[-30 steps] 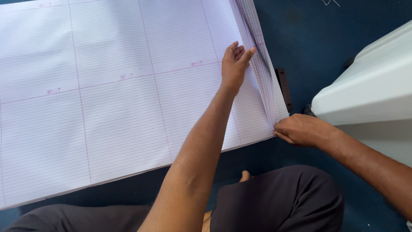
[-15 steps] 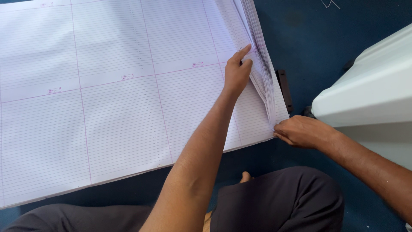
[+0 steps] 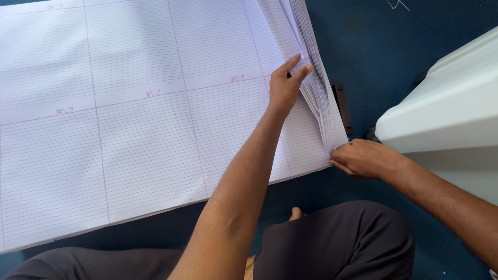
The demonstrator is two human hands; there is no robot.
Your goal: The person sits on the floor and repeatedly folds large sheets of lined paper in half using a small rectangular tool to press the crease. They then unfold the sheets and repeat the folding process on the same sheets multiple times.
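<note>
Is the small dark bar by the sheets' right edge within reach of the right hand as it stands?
Probably yes: the dark bar lies bare on the blue floor, just above the right hand, which pinches the sheet corner.

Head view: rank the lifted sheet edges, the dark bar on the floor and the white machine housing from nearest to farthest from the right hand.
From the right hand:
1. Lifted sheet edges: pinched at their lower corner by this hand, touching it on its left.
2. Dark bar: on the blue floor just above the hand, apart from it.
3. White machine housing: up and to the right, farthest from the hand itself.
</note>
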